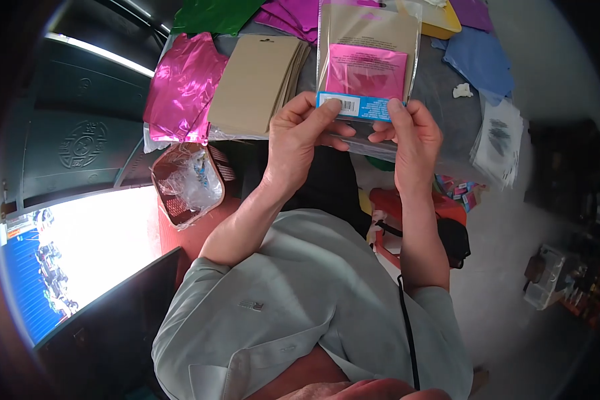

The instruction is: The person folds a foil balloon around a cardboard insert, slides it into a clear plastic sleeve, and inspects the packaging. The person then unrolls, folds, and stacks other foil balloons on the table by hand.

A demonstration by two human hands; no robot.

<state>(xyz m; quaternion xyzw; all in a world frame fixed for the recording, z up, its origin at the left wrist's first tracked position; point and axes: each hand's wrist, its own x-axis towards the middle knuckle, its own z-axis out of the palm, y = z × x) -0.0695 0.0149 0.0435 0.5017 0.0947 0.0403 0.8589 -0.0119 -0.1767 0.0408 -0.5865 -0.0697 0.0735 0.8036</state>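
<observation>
Both hands grip the lower edge of a clear plastic package (363, 37) at the table's near side. Inside it show a tan card and a folded pink sheet (367, 70). Along its bottom edge runs a blue label (373, 108) with a white barcode. My left hand (307, 127) pinches the label's left end, thumb on top beside the barcode. At the right end, my right hand (413, 130) presses its thumb on the label, fingers curled beneath. Left of the package lies a stack of tan cards (253, 83), and beyond it shiny pink foil (185, 87).
Green (217, 15), purple (290, 19) and blue sheets (480, 60) lie on the grey table, with clear printed bags (499, 143) at its right edge. A brown basket (170, 207) holding crumpled plastic stands below left. A red bag (447, 207) sits below right.
</observation>
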